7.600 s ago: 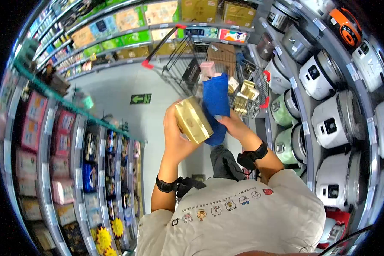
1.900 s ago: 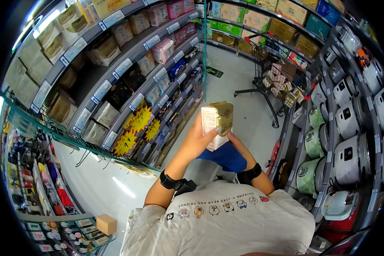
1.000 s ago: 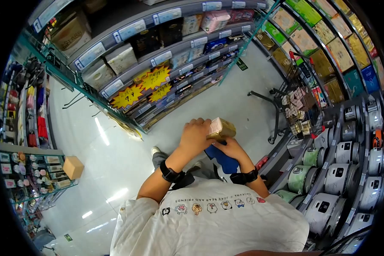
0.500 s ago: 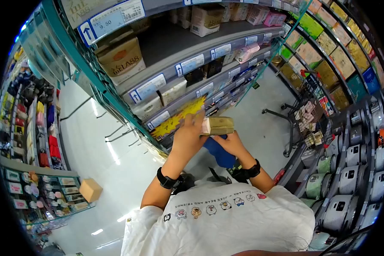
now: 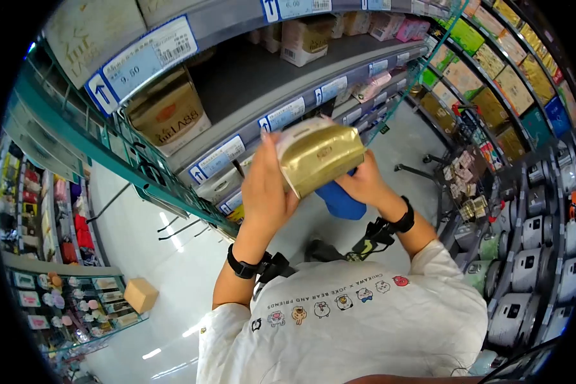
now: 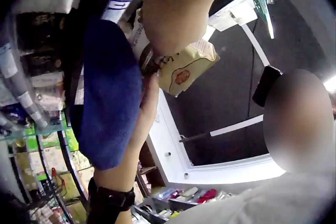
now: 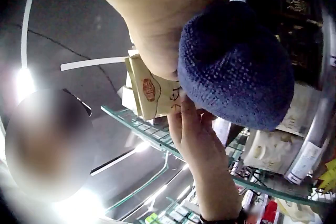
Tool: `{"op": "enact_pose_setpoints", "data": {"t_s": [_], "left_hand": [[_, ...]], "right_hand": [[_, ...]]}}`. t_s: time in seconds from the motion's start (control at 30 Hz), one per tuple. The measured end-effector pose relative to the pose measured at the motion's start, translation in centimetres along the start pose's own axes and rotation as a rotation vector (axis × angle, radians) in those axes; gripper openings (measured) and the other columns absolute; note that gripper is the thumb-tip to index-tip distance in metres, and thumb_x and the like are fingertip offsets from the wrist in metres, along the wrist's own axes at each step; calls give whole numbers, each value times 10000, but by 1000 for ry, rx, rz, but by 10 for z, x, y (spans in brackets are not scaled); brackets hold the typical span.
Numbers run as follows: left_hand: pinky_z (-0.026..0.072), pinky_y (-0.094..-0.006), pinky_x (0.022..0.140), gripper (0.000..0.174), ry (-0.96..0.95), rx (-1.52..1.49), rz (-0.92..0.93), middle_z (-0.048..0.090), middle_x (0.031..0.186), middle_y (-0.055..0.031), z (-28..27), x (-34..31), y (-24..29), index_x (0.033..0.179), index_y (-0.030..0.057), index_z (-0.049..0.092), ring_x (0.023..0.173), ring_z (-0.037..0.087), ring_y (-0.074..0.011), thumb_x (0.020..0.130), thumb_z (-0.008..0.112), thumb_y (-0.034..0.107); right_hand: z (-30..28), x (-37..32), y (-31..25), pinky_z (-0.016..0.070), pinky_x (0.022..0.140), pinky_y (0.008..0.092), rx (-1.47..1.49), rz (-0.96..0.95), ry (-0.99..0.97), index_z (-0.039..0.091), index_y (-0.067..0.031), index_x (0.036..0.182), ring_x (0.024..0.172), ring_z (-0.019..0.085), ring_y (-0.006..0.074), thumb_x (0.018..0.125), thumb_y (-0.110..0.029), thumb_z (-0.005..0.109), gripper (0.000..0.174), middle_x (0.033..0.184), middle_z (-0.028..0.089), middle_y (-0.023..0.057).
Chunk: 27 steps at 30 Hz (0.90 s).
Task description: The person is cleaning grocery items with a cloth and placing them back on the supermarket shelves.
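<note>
Gold pack (image 5: 323,160) held up near shelf (image 5: 249,73). Left hand (image 5: 262,192) pinches its left end, finger spacing unclear. Right hand (image 5: 368,185) pinches right end plus blue cloth (image 5: 341,203); fingertips hidden, can't tell spread.

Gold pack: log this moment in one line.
left hand: grips gold pack | right hand: holds blue cloth | shelf: beyond pack, partly stocked

The pack (image 5: 323,157) looks like glossy gold plastic, slightly creased; the blue cloth (image 7: 239,69) is matt and nubbly.
</note>
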<state>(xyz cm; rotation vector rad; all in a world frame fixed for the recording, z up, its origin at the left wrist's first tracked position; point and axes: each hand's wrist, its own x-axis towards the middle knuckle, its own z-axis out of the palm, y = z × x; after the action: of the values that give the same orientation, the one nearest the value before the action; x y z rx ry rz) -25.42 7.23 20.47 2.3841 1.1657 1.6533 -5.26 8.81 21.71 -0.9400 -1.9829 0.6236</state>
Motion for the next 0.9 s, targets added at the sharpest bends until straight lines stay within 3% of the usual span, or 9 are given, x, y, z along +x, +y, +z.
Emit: {"op": "enact_pose_setpoints", "data": {"t_s": [0.13,0.27,0.37,0.4,0.47,0.53,0.57,0.67,0.9], "left_hand": [[266,-441,1046,690,108,171,-1,323,1349,-304,-13,39,-1,1389,-41,247,1237,359,-430,778,554,49],[339,-445,1001,653,112,412,-10,283,1337,-330,-7,74,-21,1371,-74,207,1205,354,-493,817,538,28],[409,-455,919,595,94,477,-240,344,1289,-354,-2,90,-34,1330,-96,264,1113,434,-498,835,546,75],[423,-455,903,603,96,524,-255,362,1277,-363,0,96,-39,1332,-98,260,1089,456,-499,837,546,93],[422,-453,909,615,36,525,-411,372,1276,-368,2,104,-56,1348,-90,247,1080,471,-490,851,516,152],[407,-449,930,615,31,520,-497,373,1281,-361,2,109,-68,1358,-77,242,1111,456,-478,858,497,175],[397,-469,899,477,146,537,-389,509,1133,-340,5,105,-84,1234,-55,419,1051,484,-481,874,491,249],[321,-435,1016,640,111,370,-463,384,1297,-339,-1,109,-84,1382,-50,216,1190,380,-482,861,490,202],[169,-361,1102,681,190,167,-576,295,1400,-304,-7,106,-102,1383,-55,239,1342,231,-395,853,521,265]], "right_hand": [[-7,53,-1,443,910,354,82,-174,-23,277,-59,1395,1109,566,302,795,-112,605,686,1163,583,188],[-4,116,7,428,917,346,208,-318,19,304,-5,1361,1112,550,273,837,-234,622,655,1180,562,204],[-17,159,8,426,871,318,145,175,-269,497,35,1199,1012,539,209,860,-399,590,558,1106,596,163],[-20,164,-4,427,855,296,374,107,-263,546,37,1145,985,542,198,852,-403,596,531,1079,605,133],[-13,192,12,421,862,273,446,372,-418,561,-5,1182,1014,536,187,861,-385,580,498,1140,590,118],[6,214,26,412,882,270,497,361,-465,570,-43,1200,1047,523,186,849,-395,586,498,1193,568,115],[15,224,33,408,892,269,522,352,-487,575,-62,1209,1064,516,185,843,-401,589,499,1219,557,114],[34,248,47,394,926,276,586,357,-585,571,-103,1230,1112,493,190,820,-442,596,533,1280,521,102],[42,253,25,387,935,246,706,266,-373,524,-90,1268,1137,458,123,811,-444,650,592,1251,526,87]]}}
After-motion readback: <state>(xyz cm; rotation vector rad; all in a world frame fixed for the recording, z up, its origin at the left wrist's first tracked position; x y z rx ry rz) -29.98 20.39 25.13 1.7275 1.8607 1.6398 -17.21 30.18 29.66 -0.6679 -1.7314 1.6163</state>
